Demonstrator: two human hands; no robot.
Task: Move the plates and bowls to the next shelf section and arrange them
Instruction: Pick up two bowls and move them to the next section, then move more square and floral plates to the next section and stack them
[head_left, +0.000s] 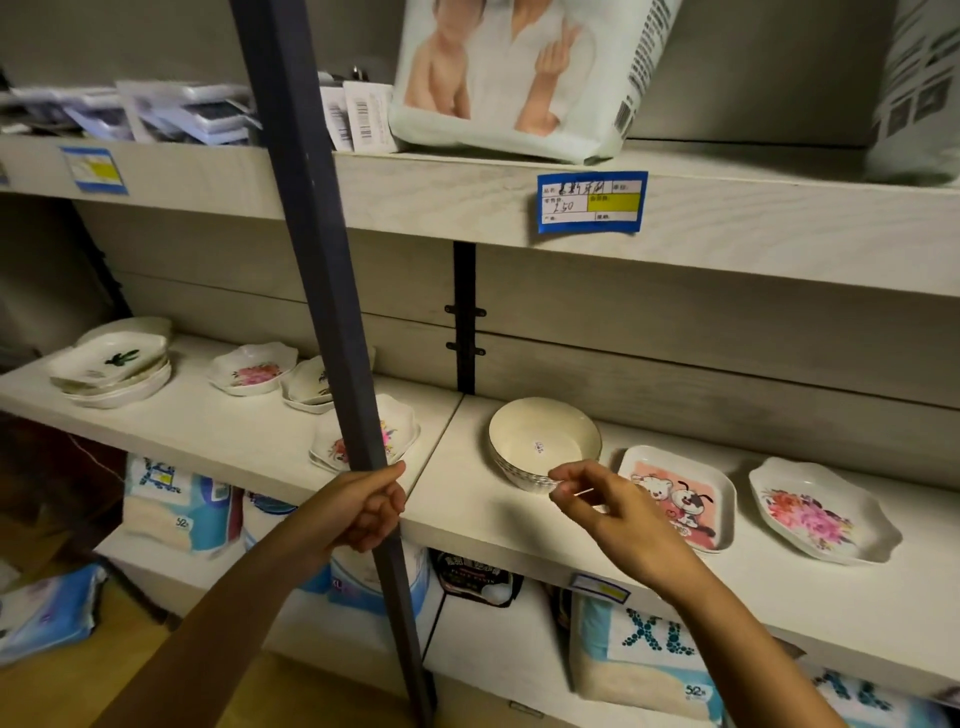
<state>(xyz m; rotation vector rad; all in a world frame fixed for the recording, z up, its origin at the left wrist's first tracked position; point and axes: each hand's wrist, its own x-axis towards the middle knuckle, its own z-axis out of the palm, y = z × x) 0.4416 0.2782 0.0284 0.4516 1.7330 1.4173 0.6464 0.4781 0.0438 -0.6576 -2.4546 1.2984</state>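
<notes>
A cream bowl (540, 441) stands on the right shelf section (467, 499), near its left end. My right hand (608, 504) is at the bowl's front rim, fingertips curled onto it. Right of the bowl lie a square cartoon plate (685, 499) and a flower plate (821, 512). On the left section sit a stack of leaf-print plates (111, 364), a pink-flower dish (254, 369), a small stack of dishes (309, 387) and a flower dish (395, 431) partly hidden by the post. My left hand (363, 506) grips the dark upright post (332, 312).
The upper shelf (727, 218) carries a diaper pack (519, 78), packets (182, 111) and a blue price tag (592, 202). Below the plates' shelf stand several XL packs (644, 654). The post runs slantwise in front of the shelves.
</notes>
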